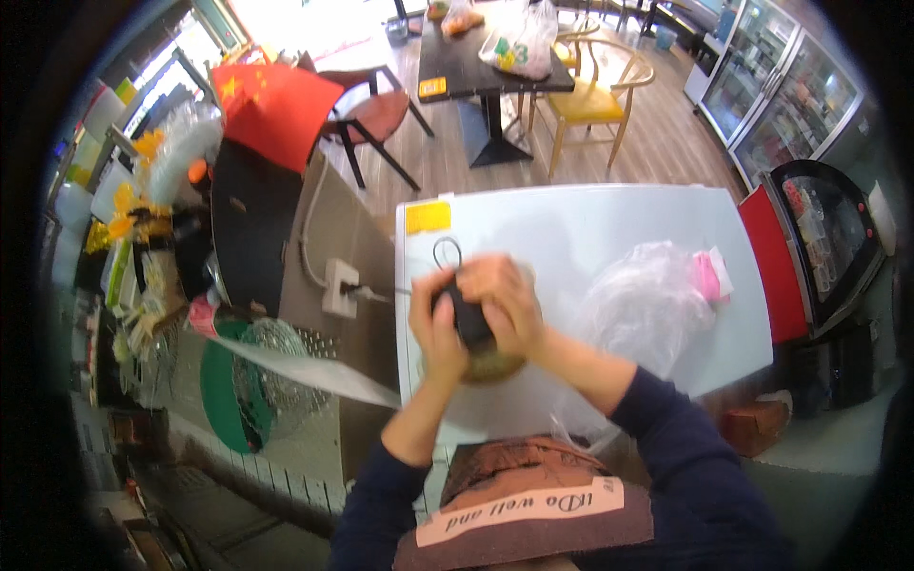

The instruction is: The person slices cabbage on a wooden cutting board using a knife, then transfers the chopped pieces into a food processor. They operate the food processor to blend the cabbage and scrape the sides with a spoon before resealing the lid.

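Observation:
Both my hands are on a black appliance head [468, 317] seated on a round, see-through bowl [496, 367]. My left hand [437, 332] wraps its left side, thumb along the black body. From the right, my right hand [507, 300] presses over its top and side. A thin dark cable loop [448, 251] sticks up just beyond the fingers. The bowl rests on a white tabletop [557, 221], and my fingers hide much of it; its contents cannot be made out. Right of my hands lies a crumpled clear plastic bag [643, 300].
A pink-and-white packet [710, 275] lies by the bag. Left of the tabletop, a plug sits in a white power strip [341, 287] on a counter side. Wire baskets [275, 378] stand lower left. A red-sided display case [775, 264] borders the right. A dark table [464, 64] and chairs stand beyond.

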Available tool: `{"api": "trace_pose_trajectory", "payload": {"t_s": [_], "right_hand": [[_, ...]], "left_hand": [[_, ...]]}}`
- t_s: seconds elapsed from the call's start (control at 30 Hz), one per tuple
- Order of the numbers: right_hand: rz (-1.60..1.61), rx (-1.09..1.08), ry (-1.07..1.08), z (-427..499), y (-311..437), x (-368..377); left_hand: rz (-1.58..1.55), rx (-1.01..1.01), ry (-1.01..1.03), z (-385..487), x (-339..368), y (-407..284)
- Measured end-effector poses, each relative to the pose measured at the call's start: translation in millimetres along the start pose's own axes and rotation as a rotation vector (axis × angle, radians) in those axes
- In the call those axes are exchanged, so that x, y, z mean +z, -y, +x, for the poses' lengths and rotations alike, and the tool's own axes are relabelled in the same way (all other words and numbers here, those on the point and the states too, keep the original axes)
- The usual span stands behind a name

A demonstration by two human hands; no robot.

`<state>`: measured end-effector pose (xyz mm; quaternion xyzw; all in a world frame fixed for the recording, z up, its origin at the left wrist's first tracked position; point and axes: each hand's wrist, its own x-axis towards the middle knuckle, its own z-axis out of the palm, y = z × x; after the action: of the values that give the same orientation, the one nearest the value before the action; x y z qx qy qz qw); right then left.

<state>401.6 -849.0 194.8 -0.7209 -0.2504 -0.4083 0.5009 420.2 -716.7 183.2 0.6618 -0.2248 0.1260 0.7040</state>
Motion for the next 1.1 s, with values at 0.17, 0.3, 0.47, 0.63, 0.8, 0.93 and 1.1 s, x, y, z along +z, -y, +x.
{"api": "trace_pose_trajectory", "payload": {"t_s": [0.17, 0.3, 0.47, 0.63, 0.8, 0.93, 1.1], "right_hand": [[0.054, -0.114, -0.016, -5, 0, 0], [-0.029, 0.132, 0.02, -10, -3, 1], [0.021, 0.047, 0.024, -4, -3, 2], [0.114, -0.132, 0.022, 2, 1, 1], [0.033, 0.162, 0.066, -5, 0, 0], [0.095, 0.013, 0.084, -5, -6, -2], [0.062, 0.088, 0.16, 0, -6, -8]], "left_hand": [[-0.015, 0.181, 0.01, -2, 0, 2], [0.039, -0.101, -0.035, -3, -2, 3], [0.006, -0.045, -0.016, -1, -1, 0], [-0.035, 0.127, -0.029, -3, 2, -9], [0.075, -0.074, -0.084, -5, 2, -8], [-0.01, 0.053, -0.05, -11, 4, -4], [0.003, -0.069, -0.033, 1, -1, 1]]}}
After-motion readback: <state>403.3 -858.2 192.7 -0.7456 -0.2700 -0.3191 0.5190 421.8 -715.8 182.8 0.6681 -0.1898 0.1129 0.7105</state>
